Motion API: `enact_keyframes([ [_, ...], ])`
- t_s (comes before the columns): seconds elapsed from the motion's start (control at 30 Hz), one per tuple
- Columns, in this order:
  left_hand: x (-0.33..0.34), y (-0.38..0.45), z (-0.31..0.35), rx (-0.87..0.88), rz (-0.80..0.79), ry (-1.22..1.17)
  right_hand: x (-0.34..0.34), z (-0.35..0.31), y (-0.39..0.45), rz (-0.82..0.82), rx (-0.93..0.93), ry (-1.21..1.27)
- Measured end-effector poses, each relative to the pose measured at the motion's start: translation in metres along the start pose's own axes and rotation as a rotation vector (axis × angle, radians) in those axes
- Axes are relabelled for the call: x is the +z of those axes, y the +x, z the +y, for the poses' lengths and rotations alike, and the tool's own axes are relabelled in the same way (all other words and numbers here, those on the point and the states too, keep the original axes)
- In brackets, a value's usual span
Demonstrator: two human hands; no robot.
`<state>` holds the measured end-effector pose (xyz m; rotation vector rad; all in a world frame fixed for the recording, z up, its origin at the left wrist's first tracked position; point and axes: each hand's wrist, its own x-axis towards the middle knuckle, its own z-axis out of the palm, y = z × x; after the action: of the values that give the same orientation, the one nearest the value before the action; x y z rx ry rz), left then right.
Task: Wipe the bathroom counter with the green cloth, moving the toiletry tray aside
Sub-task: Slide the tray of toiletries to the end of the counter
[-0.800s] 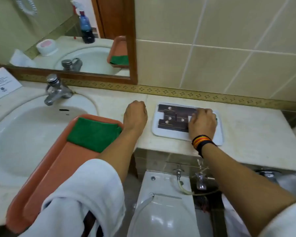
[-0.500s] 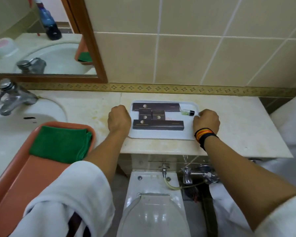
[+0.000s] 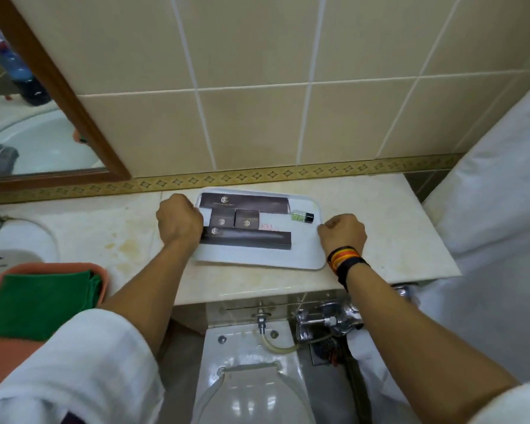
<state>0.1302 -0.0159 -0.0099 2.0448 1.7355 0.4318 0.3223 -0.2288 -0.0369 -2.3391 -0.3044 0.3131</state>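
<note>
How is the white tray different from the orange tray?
The white tray lies on the counter, the orange tray by the sink. The white tray carries dark boxes, the orange tray a green cloth. Both hands grip the white tray; none touches the orange tray. Both are shallow.

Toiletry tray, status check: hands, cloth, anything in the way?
Left hand, right hand shut on white toiletry tray ends. Green cloth untouched in orange bin. Counter rightward open.
</note>
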Motion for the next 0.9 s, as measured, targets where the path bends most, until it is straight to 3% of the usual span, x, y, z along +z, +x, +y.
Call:
enact_keyframes([
  [0.27,0.044,-0.025,0.16,0.363,-0.076,0.213,-0.111,0.064,0.006,0.12,0.259,0.226],
  [0.5,0.126,-0.076,0.258,0.58,-0.175,0.238,-0.15,0.125,-0.005,0.195,0.559,0.537],
  [0.67,0.168,-0.099,0.301,0.676,-0.273,0.168,-0.148,0.147,-0.007,0.252,0.648,0.668],
  [0.9,0.198,-0.114,0.306,0.722,-0.432,0.145,-0.129,0.159,-0.009,0.278,0.723,0.839],
])
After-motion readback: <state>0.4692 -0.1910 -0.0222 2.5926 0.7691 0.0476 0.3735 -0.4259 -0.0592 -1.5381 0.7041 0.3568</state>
